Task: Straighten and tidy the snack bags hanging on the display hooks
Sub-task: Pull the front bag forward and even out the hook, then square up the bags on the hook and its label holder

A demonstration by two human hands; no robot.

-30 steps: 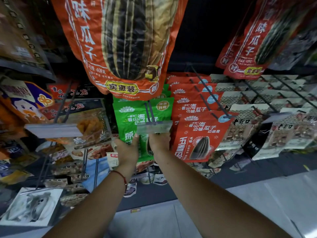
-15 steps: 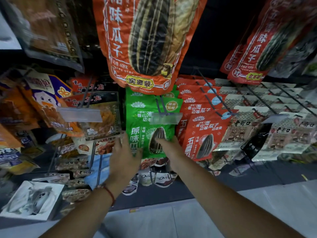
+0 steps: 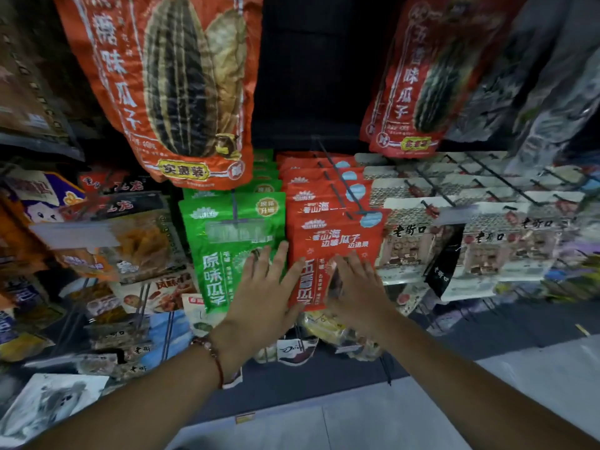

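Both hands are spread with straight fingers. The left hand (image 3: 264,292) lies flat across the seam between the green sunflower-seed bags (image 3: 224,251) and the red sunflower-seed bags (image 3: 334,241), its fingertips on the green front bag and its thumb reaching onto the red one; a red cord bracelet (image 3: 217,362) circles that wrist. The right hand (image 3: 355,289) presses flat on the lower right part of the front red bag. Both stacks hang side by side on wire display hooks (image 3: 337,183), the green one with a clear price-tag holder (image 3: 238,230) in front. Just right of the red stack hang white bags printed with an old street scene (image 3: 412,241). Above, 2 large orange-red seed bags (image 3: 175,89) dangle from a higher row. Left of the green stack hang dark snack packs (image 3: 136,241); a grey floor (image 3: 406,414) shows below.
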